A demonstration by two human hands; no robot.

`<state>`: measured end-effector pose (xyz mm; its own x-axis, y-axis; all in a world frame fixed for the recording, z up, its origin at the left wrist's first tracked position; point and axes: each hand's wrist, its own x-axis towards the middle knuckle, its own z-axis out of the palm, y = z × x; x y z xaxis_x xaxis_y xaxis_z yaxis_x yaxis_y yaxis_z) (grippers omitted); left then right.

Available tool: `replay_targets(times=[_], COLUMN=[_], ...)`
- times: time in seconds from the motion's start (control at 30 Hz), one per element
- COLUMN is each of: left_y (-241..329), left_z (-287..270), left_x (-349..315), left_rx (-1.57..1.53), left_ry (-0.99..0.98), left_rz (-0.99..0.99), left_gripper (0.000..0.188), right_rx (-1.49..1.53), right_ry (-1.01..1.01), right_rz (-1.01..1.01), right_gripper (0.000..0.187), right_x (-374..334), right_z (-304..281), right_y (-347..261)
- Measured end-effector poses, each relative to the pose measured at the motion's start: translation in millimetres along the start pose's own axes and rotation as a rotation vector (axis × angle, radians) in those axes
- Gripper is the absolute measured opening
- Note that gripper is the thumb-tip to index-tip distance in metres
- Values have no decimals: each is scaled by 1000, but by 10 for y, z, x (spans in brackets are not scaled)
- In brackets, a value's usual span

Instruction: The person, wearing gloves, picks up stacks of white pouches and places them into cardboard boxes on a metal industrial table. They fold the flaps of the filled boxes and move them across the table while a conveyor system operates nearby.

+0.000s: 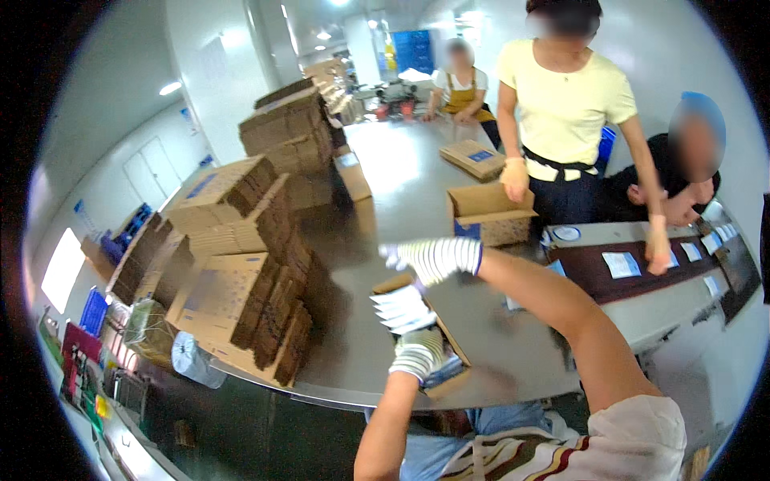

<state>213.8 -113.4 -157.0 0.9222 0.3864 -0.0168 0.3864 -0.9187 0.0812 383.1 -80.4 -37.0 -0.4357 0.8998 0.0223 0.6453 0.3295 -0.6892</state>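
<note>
An open cardboard box [459, 349] stands on the metal table in front of me. White packets [401, 308] fan out in its far part, and bluish-white packets [446, 370] lie in its near end. My left hand [419, 354], in a striped glove, reaches down into the box against the white packets; its fingertips are hidden, so its grip does not show. Above the far end of the box hovers my right hand [437, 260], also in a striped glove. Its fingers stretch out to the left, and I see nothing in them.
Tall stacks of flattened cartons [233, 301] cover the table's left side. Another open carton [497, 216] and a closed one [473, 159] stand farther off. A person in yellow works beside a dark conveyor belt [585, 264] carrying packets. Two more people sit nearby.
</note>
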Motion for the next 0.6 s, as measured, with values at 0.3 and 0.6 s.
replay_targets(times=[0.3,0.6], left_y=[41,69], left_z=[-93,-333], left_x=[88,-88], left_rx=[-42,-37], left_ry=[-260,-202], left_rz=[-93,-84], left_gripper=[51,43], right_rx=[-402,-473], right_ry=[812,260], right_rz=[439,-88], right_gripper=[43,38], right_x=[1280,-240], right_z=[-2028,624], right_y=[-812,-425])
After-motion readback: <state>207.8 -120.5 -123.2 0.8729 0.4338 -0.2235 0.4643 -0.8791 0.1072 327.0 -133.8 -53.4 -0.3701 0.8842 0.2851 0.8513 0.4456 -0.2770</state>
